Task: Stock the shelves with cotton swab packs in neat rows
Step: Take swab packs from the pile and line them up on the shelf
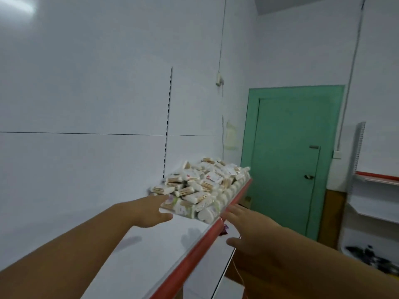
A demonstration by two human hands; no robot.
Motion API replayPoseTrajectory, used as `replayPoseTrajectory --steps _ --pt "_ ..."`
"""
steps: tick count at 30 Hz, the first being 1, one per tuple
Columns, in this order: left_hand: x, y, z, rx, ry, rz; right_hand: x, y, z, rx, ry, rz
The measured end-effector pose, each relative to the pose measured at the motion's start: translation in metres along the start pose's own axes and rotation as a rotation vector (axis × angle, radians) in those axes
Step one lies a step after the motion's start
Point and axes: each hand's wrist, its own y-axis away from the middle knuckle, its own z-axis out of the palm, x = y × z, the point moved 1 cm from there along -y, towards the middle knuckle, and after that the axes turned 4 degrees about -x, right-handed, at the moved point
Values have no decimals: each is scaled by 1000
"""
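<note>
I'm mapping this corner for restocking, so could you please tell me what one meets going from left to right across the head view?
In order: left hand → pile of cotton swab packs → right hand → green door → side shelf with a red edge.

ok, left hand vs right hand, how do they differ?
The left hand is over the white shelf; the right hand is out past its red front edge. The left hand's fingers reach the pile of swab packs; the right hand's stop short, off to the side. Both are open, holding nothing.
</note>
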Motion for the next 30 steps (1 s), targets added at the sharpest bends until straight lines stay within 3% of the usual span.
replayPoseTrajectory --steps 4,9,12,16,20,24,27,30 --pt "-8 -73 -23 72 44 49 41 -50 -5 76 -103 56" --pt "-19 -140 -22 112 73 58 75 -105 28 43 -131 12" --pt "-23 -171 -11 196 127 58 99 -148 33 67 -294 44" --pt "-28 -212 -4 277 127 13 130 -227 22 148 -242 -97" --pt "-19 -250 -17 557 402 -52 145 -310 12 222 -266 -223" --pt "-5 -267 -12 902 946 -110 139 -369 21 210 -326 -377" --pt "-5 -264 0 965 1064 -145 133 -403 24 201 -360 -458" --pt "-13 -255 4 958 1013 -185 128 -419 23 208 -341 -528"
